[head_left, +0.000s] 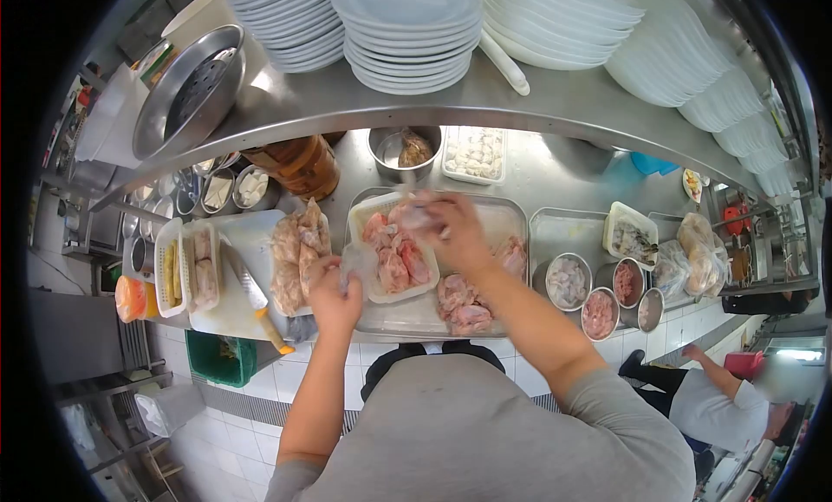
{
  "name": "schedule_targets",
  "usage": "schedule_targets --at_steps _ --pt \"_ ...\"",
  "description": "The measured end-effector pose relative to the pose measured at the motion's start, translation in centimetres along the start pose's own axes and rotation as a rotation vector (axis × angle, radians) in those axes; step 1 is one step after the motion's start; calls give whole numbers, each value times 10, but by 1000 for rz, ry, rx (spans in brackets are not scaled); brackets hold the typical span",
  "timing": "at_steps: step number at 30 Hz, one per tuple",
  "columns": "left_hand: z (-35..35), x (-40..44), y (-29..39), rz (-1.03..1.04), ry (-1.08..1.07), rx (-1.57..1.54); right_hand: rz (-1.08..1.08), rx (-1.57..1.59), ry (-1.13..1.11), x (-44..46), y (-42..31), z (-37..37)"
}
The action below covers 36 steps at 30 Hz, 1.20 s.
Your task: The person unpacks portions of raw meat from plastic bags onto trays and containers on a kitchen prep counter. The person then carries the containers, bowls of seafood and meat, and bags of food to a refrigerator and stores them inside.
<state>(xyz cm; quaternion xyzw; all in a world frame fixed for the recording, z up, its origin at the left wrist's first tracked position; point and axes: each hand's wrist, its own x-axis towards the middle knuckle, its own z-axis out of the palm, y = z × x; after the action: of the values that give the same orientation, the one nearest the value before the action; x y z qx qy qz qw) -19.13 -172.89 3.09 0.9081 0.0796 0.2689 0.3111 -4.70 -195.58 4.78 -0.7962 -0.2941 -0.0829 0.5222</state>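
A white plastic basket (431,283) holds several raw chicken pieces (400,257) and stands in a metal tray (511,214). My left hand (336,296) is at the basket's left side, fingers closed on a clear plastic bag (358,264). Over the basket's upper right is my right hand (448,227), blurred by motion. Its fingers are curled around something pale and translucent that I cannot make out. More raw chicken (465,305) lies in the tray, right of the basket. Bagged chicken pieces (299,255) sit left of my left hand.
A knife (250,287) with a yellow handle lies on the white cutting board (236,304). Stacked plates (407,34) fill the shelf (295,103) above. Metal cups of minced meat (600,315) stand at right. Another person (715,407) is at lower right.
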Motion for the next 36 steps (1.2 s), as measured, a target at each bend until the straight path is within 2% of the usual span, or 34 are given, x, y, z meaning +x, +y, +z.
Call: schedule_targets --at_steps 1,3,4,8,10,13,15,16,18,20,22,23,25,26,27,28,29,30,31,32,34,35,36 --pt "-4 1 1 0 -3 -3 -71 -69 -13 5 -4 20" --pt "-3 2 6 -169 13 -102 -142 -132 -119 9 7 56" --pt "2 0 0 -181 -31 -69 -146 -114 -213 8 19 69" --pt "7 11 7 -130 -69 -72 -68 -341 -268 10 22 68" --pt "0 9 4 -89 -153 -26 122 -523 -264 4 18 26" --pt "-8 2 0 -93 -253 -39 297 -922 -547 -38 69 -53" --pt "-7 -2 18 -110 -309 -107 828 -807 -976 -28 74 -89" --pt "-4 -4 29 -122 -366 -177 829 -805 -977 -34 78 -98" --pt "8 -3 46 -86 -426 -160 753 -689 -827 -40 77 -106" --pt "16 -2 52 -50 -491 -140 788 -671 -852 -35 67 -107" --pt "27 0 50 -1 -340 -48 825 -652 -867 -36 67 -107" --pt "32 5 46 0 -344 -47 758 -703 -821 -44 78 -106" --pt "41 24 32 -140 -106 120 693 -750 -777 -60 93 -103" --pt "45 30 22 -142 -109 122 586 -803 -646 -69 99 -101" --pt "50 36 11 -77 -122 190 476 -852 -513 -76 102 -99" --pt "53 42 3 -13 -134 257 474 -851 -515 -82 102 -97" --pt "54 45 -4 -15 -134 259 420 -907 -453 -88 102 -93" --pt "54 49 -9 -109 -279 188 364 -963 -389 -90 102 -92" --pt "55 51 -13 -202 -426 117 364 -961 -390 -91 103 -92" --pt "55 53 -17 -201 -431 119 410 -884 -438 -94 103 -93" --pt "57 56 -23 -336 -570 224 456 -806 -480 -87 91 -98" --pt "60 53 -27 -332 -566 227 508 -786 -503 -75 80 -101" --pt "60 49 -27 -238 -454 257 559 -764 -527 -66 72 -101"
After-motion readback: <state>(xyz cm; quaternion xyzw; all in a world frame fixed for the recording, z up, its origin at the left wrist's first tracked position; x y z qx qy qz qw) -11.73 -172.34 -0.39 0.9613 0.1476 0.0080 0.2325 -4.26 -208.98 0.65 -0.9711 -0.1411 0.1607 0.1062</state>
